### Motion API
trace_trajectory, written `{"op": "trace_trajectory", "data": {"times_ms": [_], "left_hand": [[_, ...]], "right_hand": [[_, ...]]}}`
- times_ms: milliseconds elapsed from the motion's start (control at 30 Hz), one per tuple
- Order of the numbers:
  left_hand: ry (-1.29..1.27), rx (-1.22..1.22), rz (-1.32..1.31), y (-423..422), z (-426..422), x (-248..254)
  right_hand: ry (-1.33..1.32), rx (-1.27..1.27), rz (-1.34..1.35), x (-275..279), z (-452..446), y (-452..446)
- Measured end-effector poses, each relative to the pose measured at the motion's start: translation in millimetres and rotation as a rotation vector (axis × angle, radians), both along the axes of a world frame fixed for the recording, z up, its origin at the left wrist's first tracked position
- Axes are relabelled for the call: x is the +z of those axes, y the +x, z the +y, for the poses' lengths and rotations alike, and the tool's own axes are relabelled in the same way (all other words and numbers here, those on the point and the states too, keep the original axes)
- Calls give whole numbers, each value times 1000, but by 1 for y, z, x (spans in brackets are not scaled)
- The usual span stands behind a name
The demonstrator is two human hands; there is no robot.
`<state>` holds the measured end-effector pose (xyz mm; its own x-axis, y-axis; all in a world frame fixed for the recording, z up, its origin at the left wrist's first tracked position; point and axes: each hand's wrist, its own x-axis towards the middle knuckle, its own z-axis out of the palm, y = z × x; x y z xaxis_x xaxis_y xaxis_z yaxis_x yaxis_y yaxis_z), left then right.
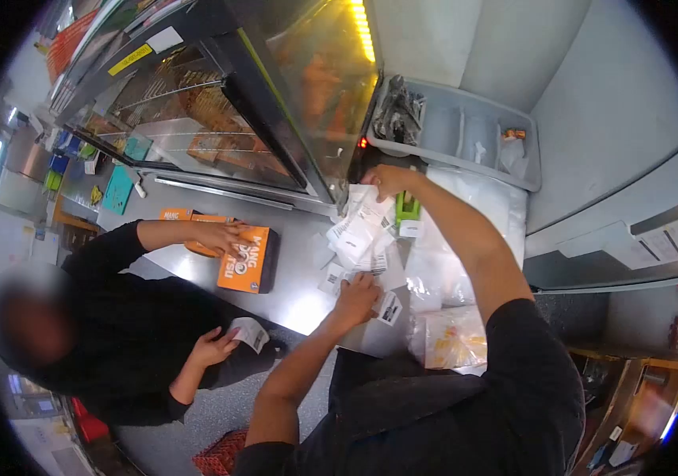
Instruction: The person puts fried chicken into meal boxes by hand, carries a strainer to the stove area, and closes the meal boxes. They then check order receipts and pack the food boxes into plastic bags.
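A pile of white printed receipts (355,232) lies spread over the metal counter. My left hand (359,301) rests on the lower edge of the pile, fingers stretched over the paper. Beside its thumb sticks out a small printed slip (389,308). At the top of the pile, my right hand (389,181) has its fingers closed on the upper receipts. Just right of it stands a bright green holder (408,208), partly hidden by my forearm.
A co-worker on the left touches an orange box (243,262) and holds a receipt (250,334). A glass display cabinet (275,119) stands behind. A grey divided bin (442,119) sits at back right, above clear plastic bags (442,262). A red crate (220,454) is on the floor.
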<state>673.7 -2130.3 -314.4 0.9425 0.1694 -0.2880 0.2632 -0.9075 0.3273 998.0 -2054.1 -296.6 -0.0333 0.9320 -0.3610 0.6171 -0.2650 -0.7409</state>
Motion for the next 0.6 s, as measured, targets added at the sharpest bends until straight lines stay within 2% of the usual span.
{"op": "trace_trajectory", "data": {"times_ms": [33,100,300,367,433,467,533,567,600], "left_hand": [[-5,-4,3,-3,2,3],[-115,36,-52,-3,5,5],[-139,-2,115,3,15,-8],[-100,-31,113,4,16,-3],[-67,-26,-49,1,15,-1],[-71,-24,-45,1,16,-11],[-256,-2,59,2,23,-30],[-257,-2,61,0,26,-31],[-381,54,15,-3,28,-32]], "right_hand": [[-5,-4,3,1,4,1],[59,101,-174,5,4,9],[52,198,-80,51,-22,14],[179,140,-26,59,-33,6],[133,215,-81,79,-45,-1],[93,284,-135,86,-49,-4],[81,333,-115,87,-55,-4],[67,380,-100,88,-58,-4],[64,380,-98,87,-61,-5]]}}
